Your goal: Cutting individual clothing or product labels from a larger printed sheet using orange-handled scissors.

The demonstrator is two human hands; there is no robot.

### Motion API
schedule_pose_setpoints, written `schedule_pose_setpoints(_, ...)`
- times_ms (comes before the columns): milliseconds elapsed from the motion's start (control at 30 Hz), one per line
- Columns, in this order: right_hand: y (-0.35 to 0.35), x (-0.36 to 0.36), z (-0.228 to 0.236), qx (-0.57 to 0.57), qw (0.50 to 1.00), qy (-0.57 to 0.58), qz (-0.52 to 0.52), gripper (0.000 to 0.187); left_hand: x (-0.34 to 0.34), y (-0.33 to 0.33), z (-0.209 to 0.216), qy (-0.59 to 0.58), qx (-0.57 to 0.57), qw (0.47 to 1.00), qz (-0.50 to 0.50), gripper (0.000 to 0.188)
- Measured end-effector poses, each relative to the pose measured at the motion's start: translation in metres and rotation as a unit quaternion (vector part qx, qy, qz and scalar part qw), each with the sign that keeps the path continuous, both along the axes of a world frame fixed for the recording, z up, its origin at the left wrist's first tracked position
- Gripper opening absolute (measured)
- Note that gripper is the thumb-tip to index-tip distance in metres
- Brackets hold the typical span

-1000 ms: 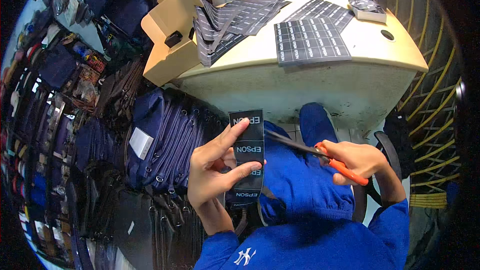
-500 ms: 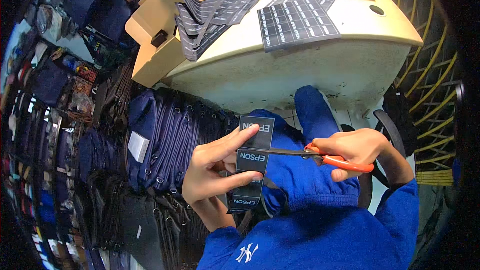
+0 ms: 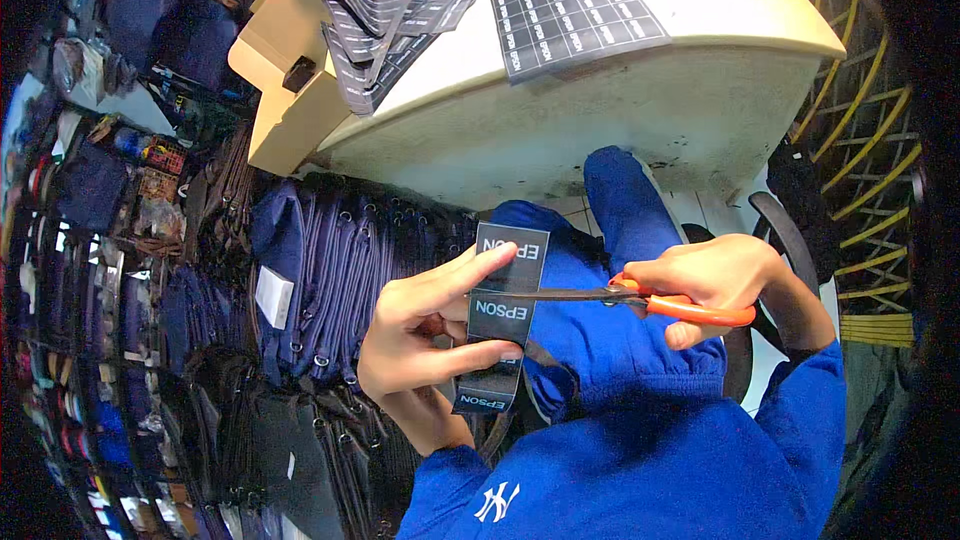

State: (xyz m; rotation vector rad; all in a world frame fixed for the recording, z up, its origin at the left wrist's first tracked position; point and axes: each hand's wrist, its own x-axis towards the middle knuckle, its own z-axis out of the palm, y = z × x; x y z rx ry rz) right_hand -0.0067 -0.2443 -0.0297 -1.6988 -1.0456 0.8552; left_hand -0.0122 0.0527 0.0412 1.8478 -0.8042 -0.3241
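My left hand [image 3: 415, 335] grips a strip of black labels [image 3: 512, 328] with pale print, held upright in front of my lap. Its index finger lies over the top label and another finger presses lower down. My right hand [image 3: 725, 275] has its fingers in the orange handles of a pair of scissors [image 3: 565, 295]. Their dark blades point left and lie across the strip, at the border between the top two labels. Whether the cut goes fully through cannot be seen.
On the pale desk [image 3: 740, 25] ahead lie label sheets [image 3: 575, 25], a pile of label strips [image 3: 430, 10] and an opened cardboard box [image 3: 290, 90]. Dark blue bags [image 3: 330, 280] are stacked at my left, with a small white box [image 3: 273, 297] on them. Yellow metal latticework [image 3: 870, 180] stands at right.
The scissor blades now reach further left across the strip and lie closer together. The desk and its things sit slightly higher and further left in view.
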Motion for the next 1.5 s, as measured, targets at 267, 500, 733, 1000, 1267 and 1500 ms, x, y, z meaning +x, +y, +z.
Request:
schedule_pose_setpoints(267, -0.002, 0.000, 0.003, 0.006, 1.000, -0.022, -0.005, 0.068, 0.000, -0.005, 0.005, 0.027, 0.037, 0.999, 0.009, 0.074)
schedule_pose_setpoints(500, -0.001, 0.001, 0.001, -0.030, 0.999, -0.019, 0.005, 0.070, 0.001, -0.008, 0.008, 0.025, 0.074, 0.997, -0.005, 0.083)
schedule_pose_setpoints(733, 0.000, 0.000, -0.003, -0.002, 1.000, -0.003, 0.009, 0.066, 0.001, -0.007, 0.002, 0.010, 0.062, 0.998, -0.027, 0.085)
schedule_pose_setpoints(1000, -0.003, -0.003, -0.001, 0.014, 1.000, 0.014, -0.004, 0.062, -0.003, -0.018, 0.010, 0.079, 0.053, 0.995, 0.042, 0.073)
schedule_pose_setpoints(1267, -0.001, -0.003, 0.001, 0.000, 0.999, 0.038, 0.000, 0.052, -0.001, -0.017, 0.008, 0.071, 0.047, 0.996, 0.022, 0.074)
schedule_pose_setpoints(1500, -0.003, -0.005, -0.006, 0.033, 0.999, 0.021, -0.006, 0.047, -0.004, -0.020, 0.011, 0.094, 0.049, 0.994, 0.026, 0.076)
